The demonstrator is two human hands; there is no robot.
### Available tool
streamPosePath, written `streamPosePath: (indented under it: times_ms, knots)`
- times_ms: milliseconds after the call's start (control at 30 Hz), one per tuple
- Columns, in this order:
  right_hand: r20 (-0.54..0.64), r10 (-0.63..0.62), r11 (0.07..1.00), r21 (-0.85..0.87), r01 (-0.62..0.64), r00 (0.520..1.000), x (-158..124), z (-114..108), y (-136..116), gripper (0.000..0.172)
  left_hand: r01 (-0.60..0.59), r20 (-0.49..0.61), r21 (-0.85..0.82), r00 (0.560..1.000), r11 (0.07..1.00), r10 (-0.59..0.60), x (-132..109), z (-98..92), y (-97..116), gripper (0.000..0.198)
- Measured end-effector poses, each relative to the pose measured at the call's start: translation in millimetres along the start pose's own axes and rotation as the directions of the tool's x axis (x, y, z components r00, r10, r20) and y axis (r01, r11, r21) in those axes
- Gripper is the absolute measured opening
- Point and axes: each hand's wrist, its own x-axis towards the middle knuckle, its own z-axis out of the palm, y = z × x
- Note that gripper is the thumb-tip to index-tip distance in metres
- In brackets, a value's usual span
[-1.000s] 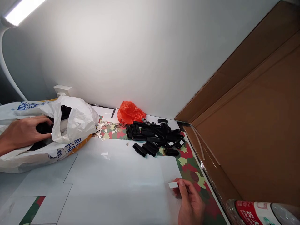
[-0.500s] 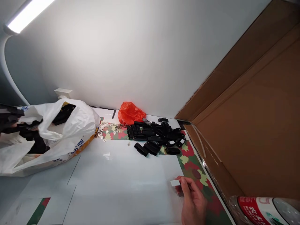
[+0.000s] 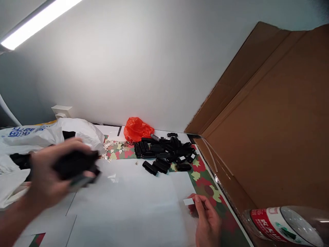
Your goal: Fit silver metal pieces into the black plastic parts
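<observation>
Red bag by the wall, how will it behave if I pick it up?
The red bag looks floppy: it's crumpled into folds. It's probably light, since its plastic seems thin. Lifting it might nudge the black parts beside it.

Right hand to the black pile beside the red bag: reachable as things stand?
Probably yes: nothing seems to stand between the right hand and the black pile. The white slip it pinches may hamper a grasp, though.

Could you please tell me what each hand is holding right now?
Left hand: closed around something black, too blurred to identify.
Right hand: closed, pinching a small white piece.
</observation>
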Motion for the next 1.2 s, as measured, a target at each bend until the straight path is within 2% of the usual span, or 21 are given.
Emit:
streamPosePath:
  times_ms: [33,67,100,167,233,300,367,433,500,567,667,800,900,1067,1133,1200]
  knots:
    - [-0.012,0.002,1.0,0.013,-0.002,1.0,0.2,-0.1,1.0,0.06,-0.017,0.127,-0.077,0.992,0.997,0.026,7.4,20.8,5.6,0.027]
    - [-0.025,0.005,1.0,0.03,-0.004,1.0,0.3,-0.1,2.0,0.059,-0.023,0.169,-0.166,0.984,0.986,0.052,12.2,43.6,12.6,0.026]
    - [-0.037,0.008,0.999,0.05,-0.006,0.999,0.3,-0.1,2.8,0.058,0.008,0.273,-0.21,0.961,0.978,0.05,14.1,67.1,20.6,0.024]
    - [-0.059,0.015,0.995,0.098,-0.009,0.998,0.1,-0.1,3.8,0.054,0.032,0.378,-0.24,0.924,0.97,0.063,10.2,112.8,37.4,0.033]
    - [-0.093,0.025,0.987,0.159,-0.01,0.995,-0.5,-0.2,3.0,0.049,-0.011,0.468,-0.162,0.88,0.987,0.087,0.0,152.2,51.9,0.041]
    - [-0.145,0.031,0.97,0.242,0.005,0.989,-1.3,-0.7,0.4,0.044,-0.134,0.568,-0.034,0.813,0.99,0.129,-9.9,182.9,62.7,0.046]
    - [-0.217,0.033,0.943,0.331,0.042,0.976,-1.6,-1.8,-3.3,0.04,-0.213,0.639,0.112,0.763,0.971,0.094,-15.4,205.1,70.6,0.046]
    - [-0.286,0.031,0.917,0.39,0.087,0.958,-1.4,-3.2,-6.9,0.036,-0.199,0.668,0.207,0.744,0.958,0.01,-16.7,221.0,77.2,0.048]
    - [-0.319,0.029,0.903,0.415,0.112,0.947,-1.0,-4.8,-9.4,0.033,-0.18,0.676,0.246,0.736,0.952,-0.036,-16.3,233.1,83.3,0.049]
    - [-0.317,0.024,0.898,0.424,0.119,0.948,-1.0,-6.0,-10.6,0.031,-0.179,0.672,0.266,0.739,0.947,-0.049,-17.1,243.4,88.9,0.041]
    - [-0.304,0.011,0.898,0.421,0.124,0.953,-1.5,-7.1,-11.0,0.028,-0.204,0.668,0.267,0.743,0.942,-0.029,-22.2,257.2,95.8,0.027]
    - [-0.304,0.013,0.878,0.46,0.135,0.953,-2.5,-7.1,-11.6,0.029,-0.257,0.665,0.237,0.746,0.937,0.036,-29.7,267.3,100.9,0.026]
    - [-0.31,0.021,0.862,0.487,0.14,0.95,-3.5,-6.5,-13.0,0.031,-0.272,0.666,0.194,0.742,0.943,0.077,-31.7,265.9,102.4,0.033]
    - [-0.299,0.01,0.875,0.464,0.136,0.954,-4.5,-6.4,-11.2,0.029,-0.239,0.66,0.099,0.742,0.966,0.116,-28.5,254.6,104.0,0.058]
    - [-0.299,0.003,0.889,0.437,0.134,0.954,-4.1,-6.6,-9.1,0.029,-0.216,0.662,0.03,0.736,0.976,0.142,-24.6,246.6,101.7,0.057]
    - [-0.291,-0.025,0.909,0.392,0.142,0.957,-3.6,-6.3,-7.5,0.029,-0.141,0.656,-0.078,0.738,0.987,0.157,-19.2,234.8,93.9,0.05]
